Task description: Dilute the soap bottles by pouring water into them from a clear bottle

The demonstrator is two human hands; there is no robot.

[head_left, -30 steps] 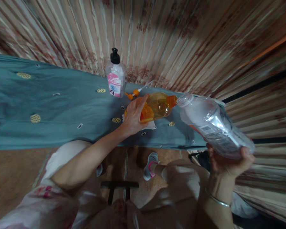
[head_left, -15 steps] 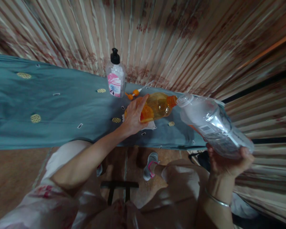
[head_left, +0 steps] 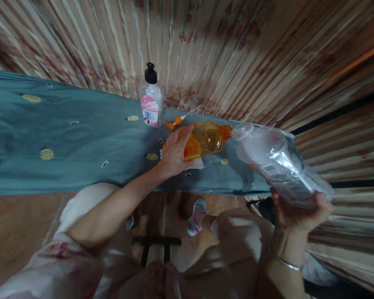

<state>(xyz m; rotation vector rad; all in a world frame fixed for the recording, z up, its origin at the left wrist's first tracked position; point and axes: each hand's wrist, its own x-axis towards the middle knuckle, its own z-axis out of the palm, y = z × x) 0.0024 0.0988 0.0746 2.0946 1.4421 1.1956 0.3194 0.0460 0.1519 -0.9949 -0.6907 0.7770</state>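
My left hand (head_left: 177, 153) is wrapped round an orange see-through bottle (head_left: 207, 139), which leans over to the right above the cloth-covered table. In my right hand (head_left: 301, 211) is a large clear plastic bottle (head_left: 274, 160), gripped near its base and tilted so its neck points left. The two mouths meet or nearly meet; the exact contact is too small to tell. Behind my left hand lies an orange pump top (head_left: 176, 121) with a pale tube. Part of a white cloth or paper (head_left: 197, 163) shows beneath the orange bottle.
A clear bottle with a black pump cap and pink label (head_left: 150, 104) stands at the back of the teal cloth (head_left: 90, 137). A pleated curtain (head_left: 187, 50) hangs right behind the table. Below the front edge are my legs, a grey shoe (head_left: 197, 218) and a dark bar (head_left: 156, 241).
Almost nothing differs. Both bottles stay mouth to mouth in my hands, with at most a tiny shift of the clear bottle and my right hand to the right.
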